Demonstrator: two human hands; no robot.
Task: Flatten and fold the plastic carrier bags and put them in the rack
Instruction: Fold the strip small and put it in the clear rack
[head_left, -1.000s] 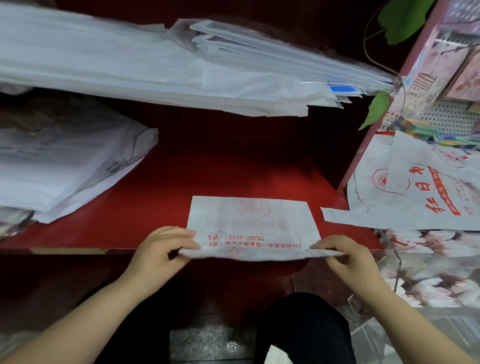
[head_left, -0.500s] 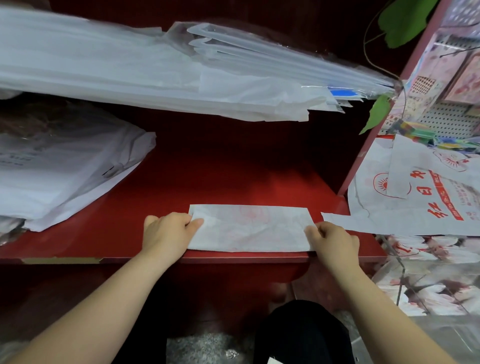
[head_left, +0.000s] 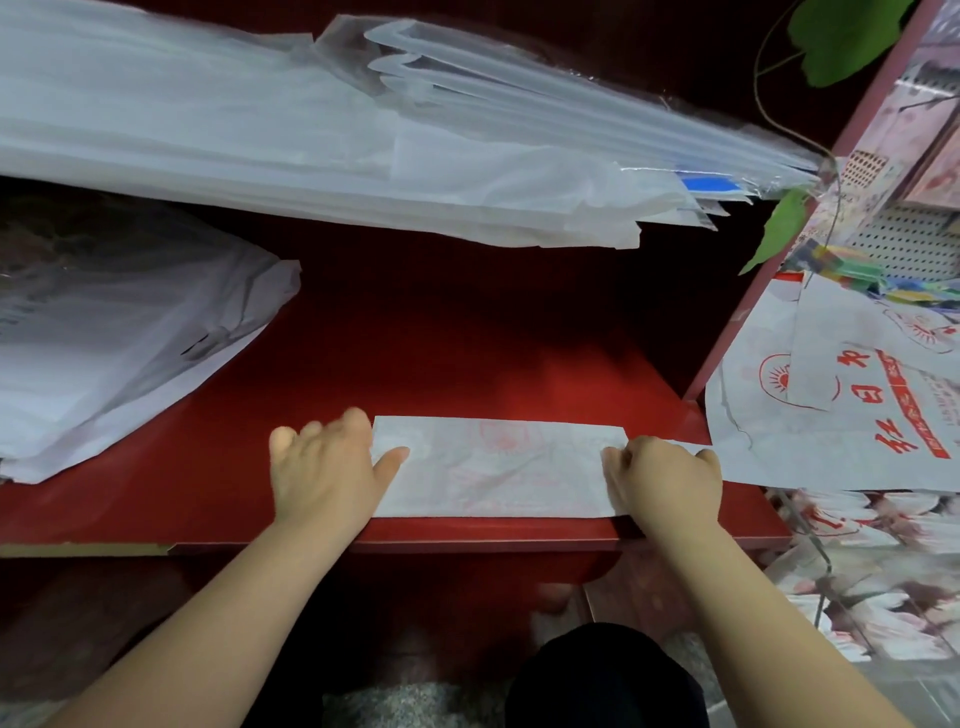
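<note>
- One red shelf (head_left: 467, 364) of a rack fills the view, dark behind, with a second level above the fingers.
- Well left of the left fingers, one slumped stack of white bags (head_left: 130, 353) lies on the shelf.
- Above both sets of fingers, on the upper level, one long pile of white and clear plastic (head_left: 311, 145) overhangs.
- The left hand (head_left: 327, 473) is partly blurred. Its fingers are straight and spread apart, and only the thumb tip rests on the left end of the bag.
- One folded bag (head_left: 498, 467), a flat white strip with faint red print, lies on the shelf between the two hands, its near edge just behind the shelf's front lip.
- The right hand (head_left: 670, 478) has its fingers curled together, clamped down on the bag's right end, which it covers. The thumb is hidden.
- Right of the right fingers, outside the rack's post, at least two overlapping printed bags (head_left: 831, 415) with red characters hang.
- Above them are two green leaves (head_left: 841, 41).
</note>
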